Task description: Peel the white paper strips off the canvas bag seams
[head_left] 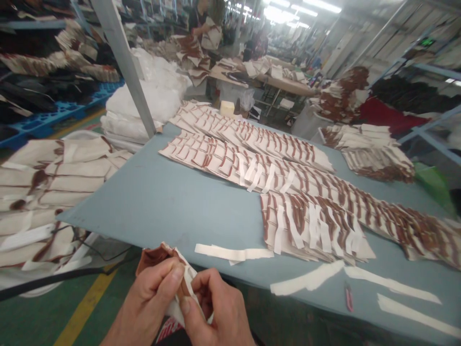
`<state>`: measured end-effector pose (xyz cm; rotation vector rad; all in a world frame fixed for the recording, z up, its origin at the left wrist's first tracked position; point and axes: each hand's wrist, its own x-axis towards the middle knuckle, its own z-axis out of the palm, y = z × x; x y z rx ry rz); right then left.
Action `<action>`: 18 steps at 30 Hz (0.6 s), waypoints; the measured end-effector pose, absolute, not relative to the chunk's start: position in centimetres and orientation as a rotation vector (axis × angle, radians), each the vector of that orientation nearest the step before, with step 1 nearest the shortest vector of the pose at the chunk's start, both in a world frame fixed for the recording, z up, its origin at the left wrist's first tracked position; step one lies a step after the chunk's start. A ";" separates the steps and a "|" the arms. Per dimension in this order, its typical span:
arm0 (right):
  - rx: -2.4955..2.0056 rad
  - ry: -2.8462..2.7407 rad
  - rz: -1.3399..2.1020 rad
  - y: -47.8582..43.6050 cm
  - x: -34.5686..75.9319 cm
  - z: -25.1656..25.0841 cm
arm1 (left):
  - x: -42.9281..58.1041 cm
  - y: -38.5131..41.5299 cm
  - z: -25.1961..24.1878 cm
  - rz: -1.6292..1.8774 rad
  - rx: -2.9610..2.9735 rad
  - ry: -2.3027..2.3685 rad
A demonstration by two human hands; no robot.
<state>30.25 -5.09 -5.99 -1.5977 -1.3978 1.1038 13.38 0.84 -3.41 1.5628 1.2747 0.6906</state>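
Just off the table's near edge, my left hand (pixel 153 293) pinches a brown and cream fabric piece (pixel 156 254) between thumb and fingers. Close beside it, my right hand (pixel 218 307) grips the same piece by its pale edge, fingers curled. Part of the fabric is hidden behind both hands. A stack of cream strips (pixel 234 253) lies on the table edge just beyond my right hand. Further right are more cream strips (pixel 309 278) and a pair of small pink snips (pixel 348 297).
Long overlapping rows of brown and cream pieces (pixel 223 156) cover the blue-grey table (pixel 144 192), with white strips (pixel 313 226) on a nearer pile. A metal post (pixel 124 67) rises at its far left corner. A full bin of pieces (pixel 72 178) stands left; a black cable (pixel 72 277) crosses below.
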 end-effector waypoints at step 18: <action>-1.544 -1.192 1.475 -2.7 30.3 -4.7 | 12.2 1.2 -3.6 0.594 1.437 1.258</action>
